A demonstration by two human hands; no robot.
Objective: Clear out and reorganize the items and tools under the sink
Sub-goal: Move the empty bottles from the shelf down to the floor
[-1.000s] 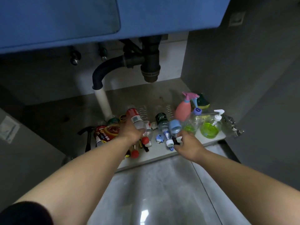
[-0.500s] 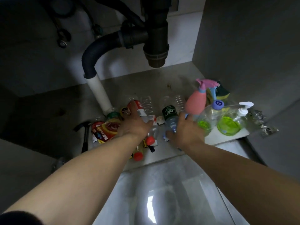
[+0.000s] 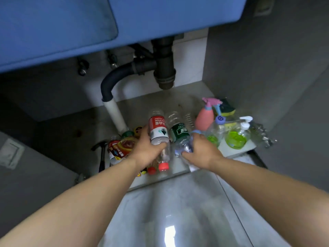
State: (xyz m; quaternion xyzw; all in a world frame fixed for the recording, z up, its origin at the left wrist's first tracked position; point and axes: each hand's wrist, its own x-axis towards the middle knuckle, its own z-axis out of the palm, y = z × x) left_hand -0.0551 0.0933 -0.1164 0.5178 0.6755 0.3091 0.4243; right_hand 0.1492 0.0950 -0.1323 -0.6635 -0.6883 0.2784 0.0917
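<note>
My left hand (image 3: 145, 148) grips a clear plastic bottle with a red and white label (image 3: 158, 129) and a red cap, lifted a little off the cabinet floor (image 3: 178, 102). My right hand (image 3: 201, 150) grips a clear bottle with a green label (image 3: 180, 132) by its lower part. More clear ribbed bottles (image 3: 188, 118) lie behind them. To the right stand a pink spray bottle (image 3: 204, 116) and a pump bottle of green liquid (image 3: 236, 136). A hammer (image 3: 101, 154) lies at the left.
A black drain trap (image 3: 163, 68) and a curved pipe into a white pipe (image 3: 114, 111) hang above the floor under the blue sink (image 3: 89, 24). Grey cabinet walls close in on both sides. Colourful packets (image 3: 121, 147) lie beside my left hand. Glossy floor tiles (image 3: 178, 211) lie in front.
Both hands have closed on bottles; the red-label bottle is raised and pulled towards me. The camera has drawn back, bringing the blue sink into view again.
</note>
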